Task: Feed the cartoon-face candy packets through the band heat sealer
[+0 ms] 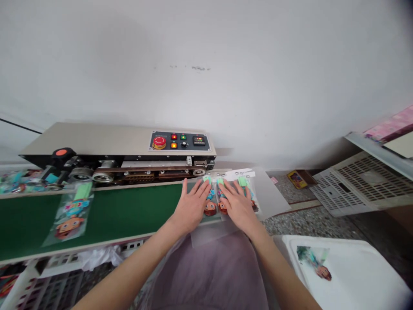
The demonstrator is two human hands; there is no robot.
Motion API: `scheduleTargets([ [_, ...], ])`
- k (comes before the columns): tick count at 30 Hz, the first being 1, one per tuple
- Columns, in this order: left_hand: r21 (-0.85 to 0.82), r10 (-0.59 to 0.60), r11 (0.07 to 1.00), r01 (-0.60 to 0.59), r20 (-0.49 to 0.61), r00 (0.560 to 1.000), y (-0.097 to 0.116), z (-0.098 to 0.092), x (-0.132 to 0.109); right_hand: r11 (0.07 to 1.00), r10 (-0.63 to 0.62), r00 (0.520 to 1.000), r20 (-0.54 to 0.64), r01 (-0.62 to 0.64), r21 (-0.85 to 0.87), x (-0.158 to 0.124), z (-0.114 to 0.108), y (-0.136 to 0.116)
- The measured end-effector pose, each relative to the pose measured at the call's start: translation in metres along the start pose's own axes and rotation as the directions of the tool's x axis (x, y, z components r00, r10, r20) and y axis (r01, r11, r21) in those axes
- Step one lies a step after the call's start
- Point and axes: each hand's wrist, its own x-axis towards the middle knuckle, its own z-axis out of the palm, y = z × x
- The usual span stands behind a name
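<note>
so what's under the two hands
The left hand and right hand lie partly over clear packets; cartoon faces and pale green pieces show around them. Whatever the hands cover can't be seen, so I can't tell exactly how many packets there are.

You face green conveyor belt: clear packet lying aslant at left, printed packets side by side at right end, pale sheet jutting past them

Clear packets, flat, side by side
I see green pieces above cartoon faces, at the belt's right end.
</note>
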Motion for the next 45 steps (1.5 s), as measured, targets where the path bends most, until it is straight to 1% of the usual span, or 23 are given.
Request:
scheduleTargets([
  [3,0.024,-0.036,0.999,0.036,0.004,0.999,-0.006,-0.003,-0.009,0.999,-0.034,0.999,0.008,0.033,0.038,0.004,0.001,-0.011],
  [5,0.042,-0.074,0.997,0.073,0.027,0.997,-0.012,-0.010,-0.017,0.997,-0.049,0.999,-0.001,0.049,0.055,0.006,0.001,-0.020],
  [7,0.065,-0.139,0.989,0.135,0.053,0.989,-0.016,-0.021,-0.021,0.995,-0.066,0.998,-0.019,0.068,0.068,0.007,-0.002,-0.025],
  [9,0.084,-0.203,0.976,0.199,0.051,0.978,-0.015,-0.031,-0.020,0.995,-0.062,0.996,-0.058,0.066,0.074,0.005,-0.007,-0.021],
  [10,0.084,-0.214,0.974,0.210,0.045,0.976,-0.012,-0.035,-0.017,0.996,-0.040,0.995,-0.087,0.047,0.073,0.004,-0.010,-0.015],
  [12,0.050,-0.184,0.982,0.182,0.041,0.982,-0.001,-0.036,-0.005,0.997,0.050,0.988,-0.148,-0.041,0.064,0.001,-0.013,0.002],
  [14,-0.015,-0.106,0.994,0.107,0.059,0.993,0.014,-0.029,0.008,0.986,0.167,0.971,-0.173,-0.163,0.036,-0.002,-0.012,0.020],
  [16,-0.067,-0.045,0.996,0.050,0.073,0.996,0.028,-0.016,0.018,0.970,0.237,0.961,-0.140,-0.241,-0.014,-0.004,-0.006,0.030],
  [17,-0.078,-0.032,0.996,0.038,0.067,0.997,0.032,-0.010,0.021,0.967,0.247,0.962,-0.116,-0.253,-0.042,-0.005,-0.002,0.031],
  [19,-0.072,-0.034,0.997,0.037,0.041,0.999,0.036,0.001,0.021,0.968,0.228,0.970,-0.088,-0.236,-0.083,-0.007,0.007,0.024],
  [22,-0.034,-0.080,0.996,0.080,0.013,0.997,0.031,0.005,0.010,0.979,0.175,0.977,-0.123,-0.186,-0.088,-0.009,0.018,-0.003],
  [25,-0.006,-0.136,0.991,0.136,0.024,0.990,0.017,-0.002,-0.005,0.989,0.134,0.979,-0.156,-0.143,-0.043,-0.009,0.021,-0.032],
  [27,0.022,-0.183,0.983,0.182,0.039,0.982,0.007,-0.010,-0.013,0.991,0.128,0.979,-0.161,-0.130,-0.007,-0.008,0.017,-0.043],
  [29,0.052,-0.241,0.970,0.239,0.032,0.970,0.002,-0.018,-0.017,0.991,0.130,0.977,-0.169,-0.129,0.017,-0.004,0.010,-0.045],
  [31,0.059,-0.278,0.959,0.277,0.010,0.960,0.004,-0.025,-0.016,0.993,0.122,0.978,-0.171,-0.118,0.031,0.004,0.000,-0.037],
  [33,0.029,-0.248,0.969,0.247,0.005,0.969,0.014,-0.030,-0.009,0.995,0.096,0.984,-0.153,-0.091,0.042,0.016,-0.010,-0.025],
  [35,-0.029,-0.151,0.988,0.152,0.033,0.988,0.029,-0.030,0.001,0.997,0.062,0.991,-0.122,-0.056,0.054,0.031,-0.016,-0.015],
  [37,-0.086,-0.051,0.995,0.058,0.075,0.996,0.043,-0.025,0.011,0.998,0.032,0.994,-0.103,-0.026,0.063,0.045,-0.017,-0.009],
  [39,-0.117,0.004,0.993,0.010,0.118,0.993,0.050,-0.019,0.016,0.997,0.016,0.995,-0.098,-0.010,0.070,0.054,-0.015,-0.007],
  [42,-0.128,0.008,0.992,0.011,0.146,0.989,0.051,-0.010,0.017,0.997,0.016,0.995,-0.099,-0.007,0.083,0.056,-0.010,-0.008],
  [45,-0.130,-0.005,0.991,0.025,0.149,0.989,0.047,-0.008,0.015,0.998,0.004,0.993,-0.122,0.003,0.055,0.052,-0.007,-0.010],
])
